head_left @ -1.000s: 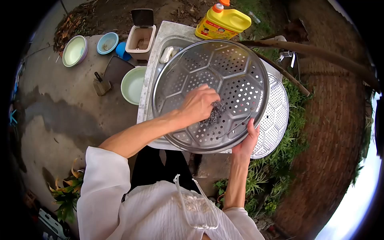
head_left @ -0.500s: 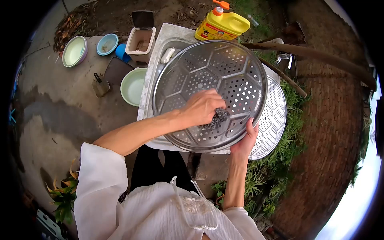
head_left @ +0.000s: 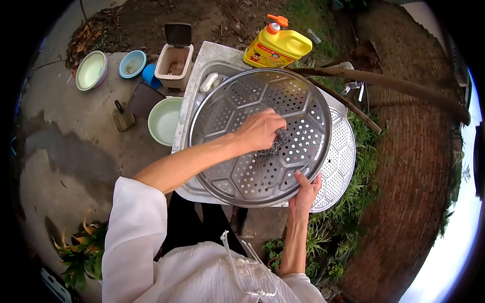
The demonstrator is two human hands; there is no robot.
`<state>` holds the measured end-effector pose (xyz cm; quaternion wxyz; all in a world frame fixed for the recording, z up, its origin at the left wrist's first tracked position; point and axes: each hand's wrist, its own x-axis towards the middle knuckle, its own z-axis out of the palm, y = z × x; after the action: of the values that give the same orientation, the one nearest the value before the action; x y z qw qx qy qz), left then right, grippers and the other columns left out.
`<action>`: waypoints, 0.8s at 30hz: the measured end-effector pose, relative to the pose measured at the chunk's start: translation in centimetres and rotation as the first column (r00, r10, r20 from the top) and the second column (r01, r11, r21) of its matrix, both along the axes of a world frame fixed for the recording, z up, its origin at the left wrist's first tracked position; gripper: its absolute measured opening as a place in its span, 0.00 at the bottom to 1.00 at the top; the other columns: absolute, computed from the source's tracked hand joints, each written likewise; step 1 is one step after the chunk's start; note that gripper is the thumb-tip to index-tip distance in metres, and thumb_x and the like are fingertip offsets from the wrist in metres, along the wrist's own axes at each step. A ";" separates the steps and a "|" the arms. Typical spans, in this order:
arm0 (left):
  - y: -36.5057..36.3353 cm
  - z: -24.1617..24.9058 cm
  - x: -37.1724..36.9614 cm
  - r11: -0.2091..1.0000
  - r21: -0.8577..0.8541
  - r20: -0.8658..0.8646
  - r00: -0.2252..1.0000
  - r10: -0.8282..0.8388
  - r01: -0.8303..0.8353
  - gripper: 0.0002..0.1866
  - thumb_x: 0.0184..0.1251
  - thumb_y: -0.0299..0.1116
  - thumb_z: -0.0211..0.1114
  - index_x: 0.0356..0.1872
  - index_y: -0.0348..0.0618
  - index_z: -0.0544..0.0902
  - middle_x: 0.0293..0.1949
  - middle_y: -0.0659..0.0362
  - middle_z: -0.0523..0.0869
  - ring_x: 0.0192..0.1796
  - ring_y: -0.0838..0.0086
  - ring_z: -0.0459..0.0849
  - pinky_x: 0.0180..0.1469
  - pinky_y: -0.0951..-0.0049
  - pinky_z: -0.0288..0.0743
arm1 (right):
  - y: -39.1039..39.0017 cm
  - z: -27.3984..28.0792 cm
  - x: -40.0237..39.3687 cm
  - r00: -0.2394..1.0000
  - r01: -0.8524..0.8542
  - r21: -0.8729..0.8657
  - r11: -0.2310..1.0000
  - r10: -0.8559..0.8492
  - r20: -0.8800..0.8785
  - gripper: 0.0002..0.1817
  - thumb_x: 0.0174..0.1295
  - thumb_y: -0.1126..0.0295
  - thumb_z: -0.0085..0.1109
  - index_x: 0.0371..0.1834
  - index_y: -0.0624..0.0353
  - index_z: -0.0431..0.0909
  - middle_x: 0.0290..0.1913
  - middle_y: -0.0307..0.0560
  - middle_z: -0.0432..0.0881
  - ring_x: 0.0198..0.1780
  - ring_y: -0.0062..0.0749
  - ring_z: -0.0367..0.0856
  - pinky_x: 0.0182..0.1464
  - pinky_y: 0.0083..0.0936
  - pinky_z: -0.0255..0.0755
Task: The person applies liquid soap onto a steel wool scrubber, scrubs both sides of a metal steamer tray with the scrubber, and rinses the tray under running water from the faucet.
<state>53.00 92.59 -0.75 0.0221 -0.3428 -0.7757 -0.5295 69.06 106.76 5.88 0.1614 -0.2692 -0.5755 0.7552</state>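
A round steel steamer tray, punched with holes in a hexagon pattern, is held tilted over the sink. My left hand is closed on a grey steel wool scrubber and presses it against the middle of the tray. At the lower right, my right hand grips the tray's rim, thumb on the upper face and fingers partly hidden beneath. Behind it, on the right, lies a second perforated steamer tray.
A yellow detergent bottle with an orange pump stands at the sink's back edge. A wooden pole crosses near the faucet. On the ground at left are a light green basin, a lidded bin and a blue basin.
The scrubber and my left hand have shifted slightly across the tray's surface. The whole scene sits a little lower in view, and my right hand still grips the rim.
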 end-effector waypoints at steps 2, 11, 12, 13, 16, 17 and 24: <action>-0.4 -1.5 -2.9 0.986 -0.127 0.021 0.994 0.112 -0.108 0.12 0.48 0.20 0.63 0.37 0.38 0.84 0.36 0.51 0.87 0.45 0.54 0.82 0.51 0.58 0.77 | 0.2 0.1 0.7 0.999 -0.039 0.037 0.999 0.038 0.020 0.27 0.55 0.89 0.54 0.61 0.69 0.71 0.51 0.50 0.82 0.47 0.29 0.84 0.50 0.25 0.78; 4.4 4.1 -3.8 0.987 0.010 0.198 0.968 0.153 -0.158 0.10 0.54 0.24 0.64 0.39 0.36 0.84 0.37 0.45 0.87 0.44 0.48 0.85 0.49 0.53 0.77 | -0.6 0.8 -0.3 0.999 -0.035 0.061 0.998 0.034 0.023 0.25 0.59 0.88 0.54 0.63 0.67 0.71 0.51 0.48 0.83 0.48 0.28 0.83 0.53 0.26 0.76; 4.1 3.5 -3.5 0.988 0.010 0.200 0.968 0.151 -0.156 0.10 0.54 0.24 0.64 0.39 0.36 0.84 0.37 0.45 0.87 0.44 0.48 0.85 0.49 0.53 0.77 | -0.5 0.8 -0.3 0.999 -0.042 0.067 0.997 0.042 0.010 0.25 0.59 0.88 0.54 0.62 0.67 0.71 0.51 0.48 0.83 0.48 0.28 0.83 0.54 0.26 0.76; 3.3 2.4 -2.8 0.986 -0.021 0.166 0.972 0.168 -0.167 0.10 0.55 0.25 0.65 0.39 0.36 0.84 0.36 0.43 0.87 0.43 0.47 0.85 0.49 0.53 0.77 | -0.5 0.9 -0.3 0.999 -0.048 0.070 0.996 0.048 -0.001 0.25 0.59 0.88 0.54 0.62 0.67 0.71 0.50 0.48 0.83 0.48 0.28 0.83 0.54 0.26 0.76; 1.0 0.8 -2.1 0.983 -0.093 0.174 0.969 0.175 -0.161 0.09 0.56 0.27 0.65 0.38 0.36 0.85 0.36 0.43 0.87 0.42 0.45 0.85 0.48 0.52 0.77 | -0.3 0.5 -0.2 0.999 -0.032 0.051 0.998 0.032 0.000 0.24 0.60 0.87 0.54 0.63 0.67 0.71 0.51 0.48 0.82 0.49 0.28 0.82 0.54 0.26 0.76; 0.6 0.3 -1.8 0.980 -0.134 0.234 0.956 0.176 -0.148 0.09 0.56 0.27 0.65 0.38 0.36 0.85 0.36 0.43 0.87 0.42 0.45 0.85 0.48 0.53 0.77 | -0.2 0.2 0.1 0.999 -0.048 0.057 0.997 0.048 0.008 0.24 0.62 0.85 0.55 0.63 0.66 0.70 0.52 0.48 0.82 0.49 0.28 0.82 0.53 0.27 0.76; 1.7 2.8 -0.5 0.993 0.090 0.146 0.988 0.056 -0.070 0.14 0.53 0.23 0.63 0.43 0.38 0.82 0.39 0.48 0.86 0.47 0.49 0.84 0.50 0.57 0.76 | -1.4 1.0 -1.3 0.998 0.010 -0.043 0.999 -0.013 -0.067 0.19 0.73 0.71 0.53 0.64 0.63 0.70 0.52 0.46 0.83 0.49 0.30 0.84 0.51 0.28 0.79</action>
<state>52.50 94.28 2.07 -0.0008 -0.2776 -0.7596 -0.5882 67.77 105.32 6.85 0.1793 -0.2503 -0.5518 0.7751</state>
